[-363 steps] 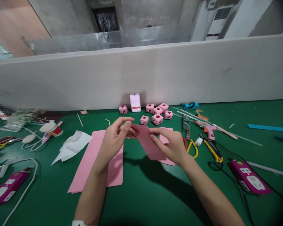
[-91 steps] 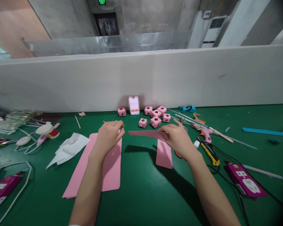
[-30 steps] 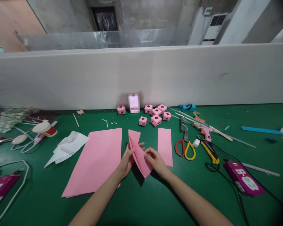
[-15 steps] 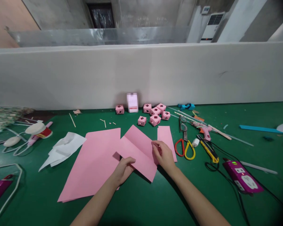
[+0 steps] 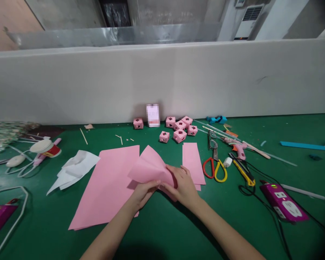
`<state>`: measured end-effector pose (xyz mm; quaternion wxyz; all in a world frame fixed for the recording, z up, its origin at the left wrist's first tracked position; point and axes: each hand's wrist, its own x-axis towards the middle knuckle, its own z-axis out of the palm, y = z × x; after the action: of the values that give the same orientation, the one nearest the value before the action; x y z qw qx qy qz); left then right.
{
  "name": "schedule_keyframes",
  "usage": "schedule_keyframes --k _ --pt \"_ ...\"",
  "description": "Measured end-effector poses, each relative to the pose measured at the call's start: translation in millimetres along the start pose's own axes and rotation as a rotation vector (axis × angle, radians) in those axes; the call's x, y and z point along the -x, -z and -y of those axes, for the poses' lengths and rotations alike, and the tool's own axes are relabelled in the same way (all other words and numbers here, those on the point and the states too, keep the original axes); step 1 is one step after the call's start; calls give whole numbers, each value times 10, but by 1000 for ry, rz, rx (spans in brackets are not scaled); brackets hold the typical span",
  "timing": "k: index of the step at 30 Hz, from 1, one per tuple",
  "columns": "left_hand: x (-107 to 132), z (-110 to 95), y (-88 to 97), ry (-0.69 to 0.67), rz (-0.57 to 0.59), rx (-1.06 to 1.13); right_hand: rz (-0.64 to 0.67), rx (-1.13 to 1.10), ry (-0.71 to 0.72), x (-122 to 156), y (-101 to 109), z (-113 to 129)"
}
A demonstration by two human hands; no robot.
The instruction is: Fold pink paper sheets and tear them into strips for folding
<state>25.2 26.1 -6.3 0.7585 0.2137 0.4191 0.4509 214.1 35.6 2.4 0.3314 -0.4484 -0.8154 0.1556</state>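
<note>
Both my hands hold one pink paper piece just above the green table. My left hand pinches its lower edge from below. My right hand grips its right side, fingers curled over the paper. The piece is bent, its far corner lifted. A large pink sheet lies flat to the left, partly under the held piece. A narrow pink strip lies flat to the right of my right hand.
Several small pink paper cubes sit by the white wall. Scissors with red and yellow handles, a glue gun, a yellow utility knife and a purple power strip lie right. White crumpled paper and tape lie left.
The pink piece, open and flat half a second ago, is now bent upward. My hands have come closer together at its near right corner.
</note>
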Motion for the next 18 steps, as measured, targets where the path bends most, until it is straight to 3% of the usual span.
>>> schedule_keyframes --k 3,6,9,11,13,15,18 --pt "14 -87 -8 -53 60 17 6 -12 -29 -20 69 -20" --pt "10 -163 -3 -219 72 -4 -90 57 -11 -50 166 -91" --pt "-9 -183 26 -424 -90 -156 -228 200 39 -67 251 -176" --pt "-16 -177 50 -642 -264 -355 -282 288 61 -65 279 -212" --pt "-9 -178 70 -865 -344 -575 -285 329 81 -59 283 -224" --pt "8 -198 84 -940 -258 -749 -255 327 97 -52 267 -216" --pt "30 -238 104 -799 -61 -854 -210 309 117 -51 230 -200"
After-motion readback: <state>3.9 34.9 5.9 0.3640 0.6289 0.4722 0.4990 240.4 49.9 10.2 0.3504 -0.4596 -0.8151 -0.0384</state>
